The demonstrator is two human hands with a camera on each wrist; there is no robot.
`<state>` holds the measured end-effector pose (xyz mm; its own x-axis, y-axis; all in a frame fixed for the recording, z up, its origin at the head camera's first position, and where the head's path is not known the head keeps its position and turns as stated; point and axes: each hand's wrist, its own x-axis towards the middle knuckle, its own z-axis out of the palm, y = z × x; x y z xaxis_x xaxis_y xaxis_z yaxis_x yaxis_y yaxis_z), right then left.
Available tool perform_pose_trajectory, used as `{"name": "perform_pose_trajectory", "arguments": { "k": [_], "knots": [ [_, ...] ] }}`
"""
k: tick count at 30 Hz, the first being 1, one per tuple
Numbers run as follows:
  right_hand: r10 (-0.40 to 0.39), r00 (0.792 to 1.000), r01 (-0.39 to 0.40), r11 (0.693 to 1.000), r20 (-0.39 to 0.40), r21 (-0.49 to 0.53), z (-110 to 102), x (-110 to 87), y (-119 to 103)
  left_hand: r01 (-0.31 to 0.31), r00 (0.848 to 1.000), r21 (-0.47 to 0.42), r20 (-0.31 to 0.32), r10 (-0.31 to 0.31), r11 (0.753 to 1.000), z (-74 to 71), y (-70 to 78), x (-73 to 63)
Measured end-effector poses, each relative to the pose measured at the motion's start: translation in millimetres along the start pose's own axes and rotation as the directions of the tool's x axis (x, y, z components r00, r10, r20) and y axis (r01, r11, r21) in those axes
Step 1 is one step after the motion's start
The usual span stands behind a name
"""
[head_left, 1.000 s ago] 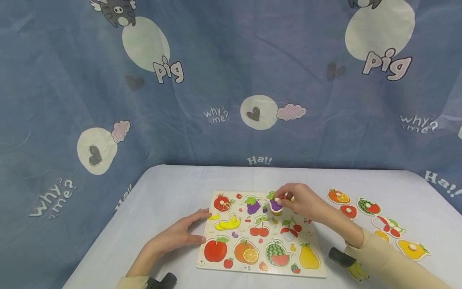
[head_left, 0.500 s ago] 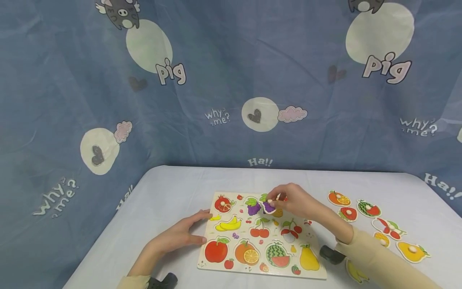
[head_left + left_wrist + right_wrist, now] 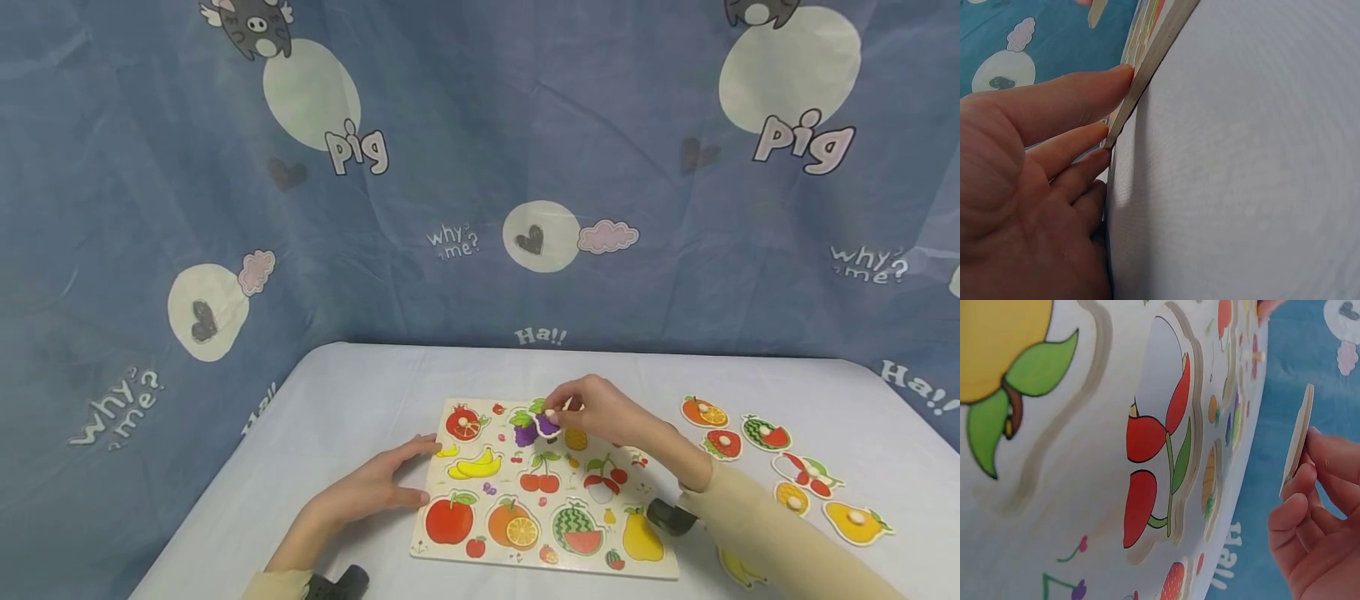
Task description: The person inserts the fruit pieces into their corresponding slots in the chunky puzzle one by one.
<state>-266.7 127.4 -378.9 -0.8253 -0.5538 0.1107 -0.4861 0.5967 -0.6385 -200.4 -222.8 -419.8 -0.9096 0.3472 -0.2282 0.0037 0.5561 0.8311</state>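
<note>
The fruit puzzle board (image 3: 450, 553) lies flat on the white table. My left hand (image 3: 367, 490) is at its left side, thumb and fingers spread and fairly straight; in the left wrist view the fingertips touch the board's edge (image 3: 1159, 55). With the fingertips my right hand (image 3: 607, 412) pinches a grape puzzle piece (image 3: 547, 426) just above the upper part of the board. In the right wrist view that thin piece (image 3: 1298, 440) is seen edge-on, tilted and apart from the board. The grape recess (image 3: 525, 433), printed purple with green leaves, is directly left of the piece and partly covered by it.
Several loose pieces lie right of the board: an orange (image 3: 703, 411), a strawberry (image 3: 722, 444), a watermelon (image 3: 766, 433), cherries (image 3: 808, 472) and a pear (image 3: 857, 522). A banana piece (image 3: 738, 568) is partly under the right forearm. A patterned blue curtain (image 3: 450, 292) hangs behind.
My right hand has moved left over the board with the grape piece, from near the pineapple recess to the grape recess. The left hand has stayed at the board's edge.
</note>
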Motion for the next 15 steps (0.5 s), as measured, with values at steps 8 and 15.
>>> {"name": "perform_pose_trajectory", "arguments": {
  "k": [8, 15],
  "knots": [
    [0.000, 1.000, -0.001, 1.000, 0.029, 0.026, 2, 10.6, 0, -0.004, 1.000, -0.004, 0.002, 0.004, 1.000, -1.3, 1.2, 0.5],
    [-0.005, 0.999, 0.003, 0.999, 0.052, 0.044, 7, 18.1, 3, -0.016, 1.000, -0.012, 0.009, 0.016, 1.000, -0.5, 0.4, 0.9]
  ]
}}
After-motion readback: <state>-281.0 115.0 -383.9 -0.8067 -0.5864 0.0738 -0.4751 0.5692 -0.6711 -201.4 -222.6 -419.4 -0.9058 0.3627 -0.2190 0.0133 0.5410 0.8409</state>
